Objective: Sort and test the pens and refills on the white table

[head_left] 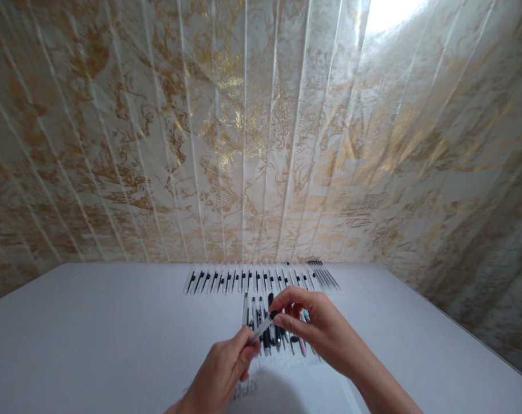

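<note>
Between my two hands, a slim pen [261,328] with a pale translucent barrel is held tilted, its dark end up to the right. My left hand [226,362] is closed around the lower part of the barrel. With thumb and index finger, my right hand [315,322] pinches the small black end piece [273,315]; whether this is a cap or a plug I cannot tell. Right below and behind the hands lies a bunch of pens [267,340], mostly black, clear and grey, partly hidden by my right hand.
Along the table's far edge runs a row of clear pen parts with black pieces [244,282]. Thin dark refills or rods [327,279] lie at its right end. A white sheet [295,388] with small print is near me on the white table [92,345]. Behind hangs a gold-patterned curtain [244,144].
</note>
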`<act>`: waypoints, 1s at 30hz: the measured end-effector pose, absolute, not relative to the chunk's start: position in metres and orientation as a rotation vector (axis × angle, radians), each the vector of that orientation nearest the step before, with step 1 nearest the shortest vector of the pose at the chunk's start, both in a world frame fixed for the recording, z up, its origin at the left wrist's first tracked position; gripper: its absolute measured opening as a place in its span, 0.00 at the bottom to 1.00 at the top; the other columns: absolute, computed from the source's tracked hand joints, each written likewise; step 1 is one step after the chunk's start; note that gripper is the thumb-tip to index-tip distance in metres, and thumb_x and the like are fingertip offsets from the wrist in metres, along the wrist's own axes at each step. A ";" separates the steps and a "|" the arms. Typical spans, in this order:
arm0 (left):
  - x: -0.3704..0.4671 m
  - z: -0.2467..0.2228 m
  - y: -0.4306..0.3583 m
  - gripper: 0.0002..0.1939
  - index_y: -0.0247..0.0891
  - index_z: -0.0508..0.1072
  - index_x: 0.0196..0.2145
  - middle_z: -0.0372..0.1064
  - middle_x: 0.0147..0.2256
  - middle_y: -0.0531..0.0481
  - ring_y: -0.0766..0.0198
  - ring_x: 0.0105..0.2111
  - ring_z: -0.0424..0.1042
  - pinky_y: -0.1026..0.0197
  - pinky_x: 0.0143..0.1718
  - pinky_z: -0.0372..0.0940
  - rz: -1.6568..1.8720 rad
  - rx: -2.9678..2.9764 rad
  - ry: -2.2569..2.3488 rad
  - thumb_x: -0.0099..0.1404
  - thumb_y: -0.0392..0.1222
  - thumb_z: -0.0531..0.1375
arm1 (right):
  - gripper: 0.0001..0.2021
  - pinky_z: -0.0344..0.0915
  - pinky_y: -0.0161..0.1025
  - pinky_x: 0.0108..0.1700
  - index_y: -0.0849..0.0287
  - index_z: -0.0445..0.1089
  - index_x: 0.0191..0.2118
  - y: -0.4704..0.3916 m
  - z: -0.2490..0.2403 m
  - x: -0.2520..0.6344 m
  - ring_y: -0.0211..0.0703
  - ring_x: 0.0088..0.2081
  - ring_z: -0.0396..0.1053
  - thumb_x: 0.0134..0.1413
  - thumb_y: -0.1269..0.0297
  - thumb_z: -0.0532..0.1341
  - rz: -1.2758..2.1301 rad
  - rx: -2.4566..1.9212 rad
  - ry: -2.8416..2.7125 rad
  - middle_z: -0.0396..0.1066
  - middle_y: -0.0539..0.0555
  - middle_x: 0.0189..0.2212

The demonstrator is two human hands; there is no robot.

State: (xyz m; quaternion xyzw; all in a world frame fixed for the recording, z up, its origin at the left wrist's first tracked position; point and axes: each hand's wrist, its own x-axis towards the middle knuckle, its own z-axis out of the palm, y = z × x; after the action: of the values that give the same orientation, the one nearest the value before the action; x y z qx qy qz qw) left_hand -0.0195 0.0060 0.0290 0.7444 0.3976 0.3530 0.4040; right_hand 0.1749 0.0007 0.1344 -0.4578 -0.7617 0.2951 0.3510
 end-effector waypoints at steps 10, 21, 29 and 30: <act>-0.031 0.051 0.018 0.12 0.43 0.69 0.27 0.62 0.19 0.57 0.67 0.18 0.61 0.67 0.23 0.51 0.904 2.128 1.009 0.66 0.48 0.53 | 0.20 0.44 0.34 0.24 0.56 0.59 0.22 -0.004 0.134 0.170 0.35 0.18 0.51 0.66 0.57 0.47 0.198 -1.516 -2.357 0.55 0.44 0.15; -0.030 0.050 0.018 0.11 0.43 0.69 0.28 0.66 0.20 0.57 0.68 0.18 0.62 0.68 0.22 0.50 0.911 2.150 1.004 0.66 0.47 0.53 | 0.23 0.44 0.34 0.24 0.56 0.56 0.20 -0.002 0.129 0.165 0.36 0.18 0.54 0.65 0.53 0.45 0.171 -1.576 -2.289 0.58 0.46 0.15; -0.028 0.055 0.016 0.14 0.43 0.67 0.25 0.60 0.17 0.58 0.67 0.16 0.57 0.67 0.22 0.48 0.880 1.987 1.037 0.64 0.52 0.54 | 0.18 0.45 0.33 0.24 0.56 0.60 0.23 -0.002 0.129 0.166 0.35 0.19 0.55 0.65 0.59 0.49 0.172 -1.488 -2.307 0.61 0.46 0.18; -0.028 0.055 0.016 0.14 0.43 0.68 0.26 0.61 0.18 0.58 0.67 0.17 0.57 0.67 0.22 0.49 0.873 1.997 1.041 0.64 0.51 0.53 | 0.21 0.44 0.34 0.24 0.57 0.59 0.21 -0.001 0.128 0.166 0.35 0.18 0.52 0.65 0.57 0.47 0.176 -1.519 -2.306 0.58 0.45 0.15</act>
State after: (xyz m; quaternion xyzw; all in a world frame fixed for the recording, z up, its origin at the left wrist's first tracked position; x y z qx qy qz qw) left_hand -0.0280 0.0163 0.0546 0.7730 0.4028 0.3378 0.3550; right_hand 0.1663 -0.0010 0.1279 -0.5394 -0.8188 0.0625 0.1863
